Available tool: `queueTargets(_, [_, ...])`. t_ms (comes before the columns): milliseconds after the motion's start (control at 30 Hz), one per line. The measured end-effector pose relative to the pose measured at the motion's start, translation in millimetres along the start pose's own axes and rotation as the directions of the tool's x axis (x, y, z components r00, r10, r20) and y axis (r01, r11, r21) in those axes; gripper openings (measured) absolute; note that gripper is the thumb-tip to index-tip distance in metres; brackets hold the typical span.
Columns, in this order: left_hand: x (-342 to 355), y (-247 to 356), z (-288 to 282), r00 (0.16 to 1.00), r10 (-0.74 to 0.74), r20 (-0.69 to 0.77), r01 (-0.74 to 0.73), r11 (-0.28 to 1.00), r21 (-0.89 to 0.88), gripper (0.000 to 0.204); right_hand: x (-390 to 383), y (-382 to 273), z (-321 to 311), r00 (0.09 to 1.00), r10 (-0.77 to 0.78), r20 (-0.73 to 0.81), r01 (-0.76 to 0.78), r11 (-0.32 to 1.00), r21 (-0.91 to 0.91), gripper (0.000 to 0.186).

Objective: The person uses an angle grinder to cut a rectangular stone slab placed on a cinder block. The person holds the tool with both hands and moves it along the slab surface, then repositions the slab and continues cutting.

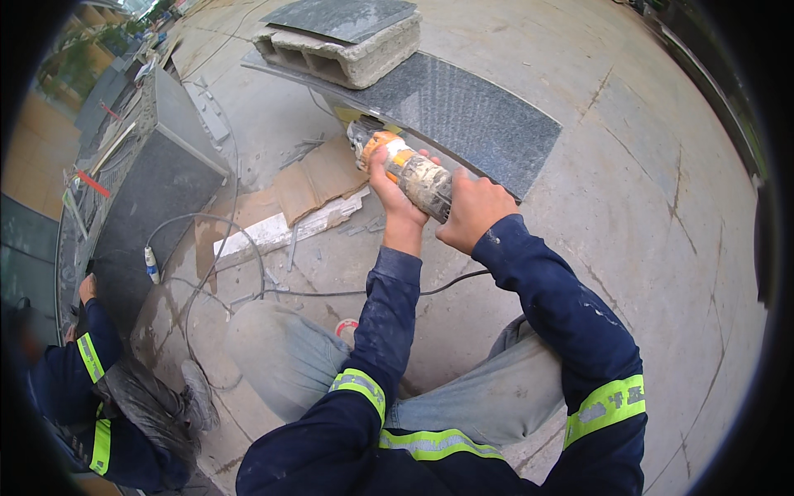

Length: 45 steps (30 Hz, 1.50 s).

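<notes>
A dust-caked yellow and black angle grinder [423, 180] is in both my hands. My left hand [399, 198] wraps round its front part, near the yellow head. Around the rear end of the body closes my right hand [477, 207]. The grinder's head touches or sits very close to the near edge of a dark grey stone slab [488, 124]; its disc is hard to make out. On the slab's far left part rests a hollow concrete block [356, 62], with a smaller grey stone piece [343, 18] lying on top.
Cardboard [318, 182] and a white strip [269, 236] lie on the concrete floor among thin stone offcuts. A black cable [372, 292] loops past my knees to a blue-white plug connector [152, 264]. At left, a co-worker [99, 347] crouches beside a dark stone-clad block [165, 198].
</notes>
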<state>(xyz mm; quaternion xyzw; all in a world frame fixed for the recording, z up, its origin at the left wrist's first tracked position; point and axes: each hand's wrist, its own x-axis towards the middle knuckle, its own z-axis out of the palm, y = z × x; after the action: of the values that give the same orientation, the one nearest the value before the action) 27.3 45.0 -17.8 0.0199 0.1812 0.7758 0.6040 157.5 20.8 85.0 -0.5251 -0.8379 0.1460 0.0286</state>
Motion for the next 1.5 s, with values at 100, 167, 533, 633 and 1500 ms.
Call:
queueTargets(100, [3, 0, -2, 1.0, 0.005, -0.019, -0.005, 1.0, 0.001, 0.049, 4, 1, 6, 1.0, -0.006, -0.007, 0.006, 1.0, 0.002, 0.05])
queueTargets(167, [5, -1, -4, 1.0, 0.002, -0.01, -0.002, 1.0, 0.002, 0.049, 7, 2, 10, 1.0, -0.007, -0.01, 0.007, 1.0, 0.006, 0.049])
queueTargets(533, [18, -1, -14, 1.0, -0.005, -0.002, 0.005, 1.0, -0.013, 0.05, 17, -1, 16, 1.0, 0.024, 0.016, -0.023, 0.999, -0.035, 0.042])
queueTargets(633, [18, -2, -14, 1.0, 0.0, -0.024, 0.0, 1.0, -0.012, 0.049, 18, 0, 18, 1.0, 0.027, 0.013, -0.026, 0.998, -0.059, 0.042])
queueTargets(1500, [-2, 0, 2, 1.0, -0.015, -0.018, 0.014, 1.0, -0.027, 0.048, 2, -4, 2, 1.0, 0.005, -0.002, -0.005, 1.0, -0.021, 0.051])
